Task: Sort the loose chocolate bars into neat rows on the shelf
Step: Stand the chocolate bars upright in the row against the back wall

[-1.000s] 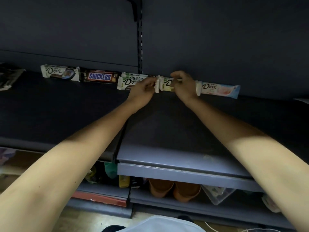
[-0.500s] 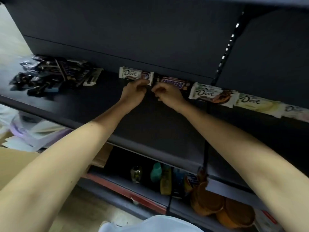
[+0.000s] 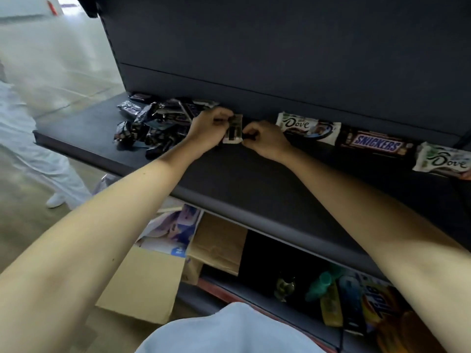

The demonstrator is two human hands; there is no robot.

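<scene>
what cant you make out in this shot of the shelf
Head view only:
- held bar: label blurred, ends covered by the left hand and right hand.
- loose pile: dark overlapping wrappers, count unclear.
- rightmost Dove bar: cut off by the right edge.
- lower-shelf bottles: dim and blurred.

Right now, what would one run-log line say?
left hand: pinches small bar | right hand: pinches it too | pile: loose, left end of shelf | lined up: Dove bar, Snickers bar, second Dove bar
</scene>
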